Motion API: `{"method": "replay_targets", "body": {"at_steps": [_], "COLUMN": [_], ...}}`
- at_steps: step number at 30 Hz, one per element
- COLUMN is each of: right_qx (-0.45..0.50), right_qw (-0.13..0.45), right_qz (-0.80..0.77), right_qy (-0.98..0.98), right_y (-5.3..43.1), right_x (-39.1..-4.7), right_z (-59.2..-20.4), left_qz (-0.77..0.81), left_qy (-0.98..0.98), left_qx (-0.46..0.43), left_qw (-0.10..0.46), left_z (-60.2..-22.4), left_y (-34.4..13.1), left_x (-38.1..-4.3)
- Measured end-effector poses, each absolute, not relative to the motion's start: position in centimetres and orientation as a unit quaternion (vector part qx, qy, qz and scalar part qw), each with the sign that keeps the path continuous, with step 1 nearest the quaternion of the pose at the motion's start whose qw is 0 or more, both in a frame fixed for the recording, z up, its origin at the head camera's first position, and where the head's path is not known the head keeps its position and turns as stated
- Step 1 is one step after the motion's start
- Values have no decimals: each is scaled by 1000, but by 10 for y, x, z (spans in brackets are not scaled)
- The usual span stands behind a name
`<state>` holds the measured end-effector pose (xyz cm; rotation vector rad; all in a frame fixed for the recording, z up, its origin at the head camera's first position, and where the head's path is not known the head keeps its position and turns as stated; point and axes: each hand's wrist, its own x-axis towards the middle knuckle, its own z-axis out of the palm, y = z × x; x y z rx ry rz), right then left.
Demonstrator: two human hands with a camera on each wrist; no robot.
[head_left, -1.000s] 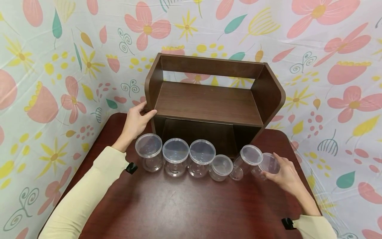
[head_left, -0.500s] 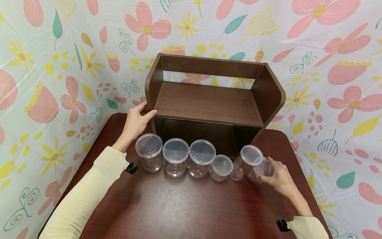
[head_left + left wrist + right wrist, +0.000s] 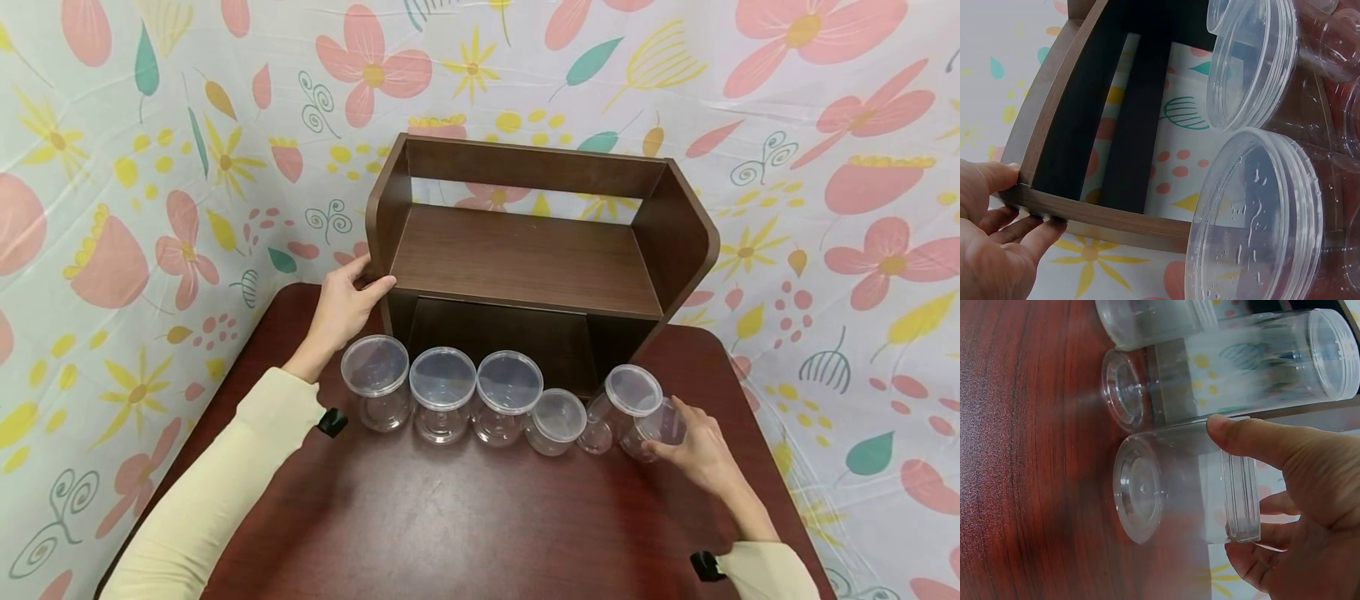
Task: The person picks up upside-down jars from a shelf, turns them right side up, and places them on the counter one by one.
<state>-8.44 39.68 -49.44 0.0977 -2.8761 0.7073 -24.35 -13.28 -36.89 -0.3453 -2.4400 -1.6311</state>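
Observation:
My left hand [image 3: 341, 308] grips the left side panel of a dark brown desktop shelf [image 3: 525, 258], thumb on its front edge. The left wrist view shows the thumb and fingers [image 3: 1025, 231] on either side of the panel's corner. At the right end of a row of clear lidded jars, my right hand [image 3: 701, 450] holds a short clear jar [image 3: 1179, 487] around its lid end. That jar stands upright close beside a tall narrow jar [image 3: 632, 390]. Part of its lid is hidden behind the fingers in the head view.
Left of the tall jar stand a small jar [image 3: 557, 417] and wider jars [image 3: 510, 383], lined up before the shelf's lower opening. All stand on a dark red-brown table [image 3: 465, 517]. A floral sheet [image 3: 862, 250] hangs behind and at the sides.
My right hand has slid the short jar left, up beside the tall narrow jar, mostly in the first half second. The left hand, shelf and other jars have stayed put.

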Motion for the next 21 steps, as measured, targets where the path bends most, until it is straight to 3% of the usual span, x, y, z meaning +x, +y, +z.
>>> {"method": "replay_targets", "body": {"at_steps": [21], "right_qx": [14], "right_qw": [62], "right_qz": [232], "right_qy": [-971], "right_y": [396], "right_x": [-89], "right_z": [-500], "left_qz": [-552], "left_qy": [-819], "left_qx": [-123], "left_qw": [95], "left_z": [-370], "left_y": [-134], "left_x": [-244]}}
